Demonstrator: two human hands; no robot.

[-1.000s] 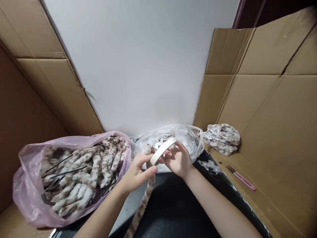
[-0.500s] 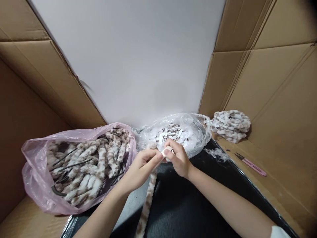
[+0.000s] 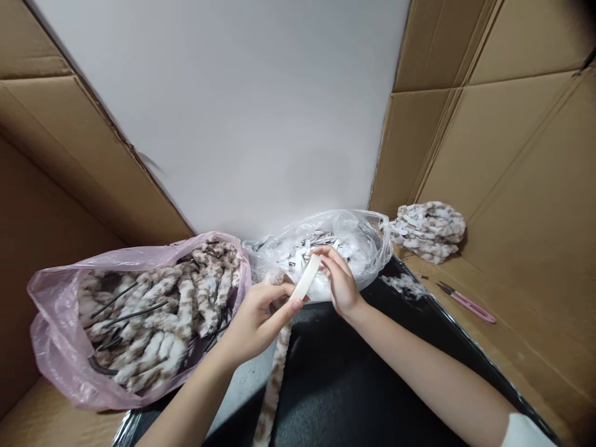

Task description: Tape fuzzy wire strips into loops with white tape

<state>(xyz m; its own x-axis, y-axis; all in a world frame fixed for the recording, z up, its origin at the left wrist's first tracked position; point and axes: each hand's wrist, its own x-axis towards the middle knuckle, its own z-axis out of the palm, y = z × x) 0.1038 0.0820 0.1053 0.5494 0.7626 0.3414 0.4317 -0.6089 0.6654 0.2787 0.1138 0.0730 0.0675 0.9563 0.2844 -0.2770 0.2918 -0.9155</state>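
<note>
Tape (image 3: pixel 306 278) sits between your two hands, over the black surface (image 3: pixel 330 385).
Head view: your left hand (image 3: pixel 261 313) is partly closed, pinching the tape's near end between thumb and fingers, and a furry strip (image 3: pixel 276 372) runs down beneath it. Your right hand (image 3: pixel 343 284) is loosely curled at the far end; whether it grips, I cannot tell. Beyond lies a clear bag (image 3: pixel 376 264) of scraps (image 3: pixel 321 239); to your left, a pink bag (image 3: pixel 49 323) of furry pieces (image 3: pixel 158 351).

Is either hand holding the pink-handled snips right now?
No, the pink-handled snips lie on the cardboard to the right of the black surface.
</note>
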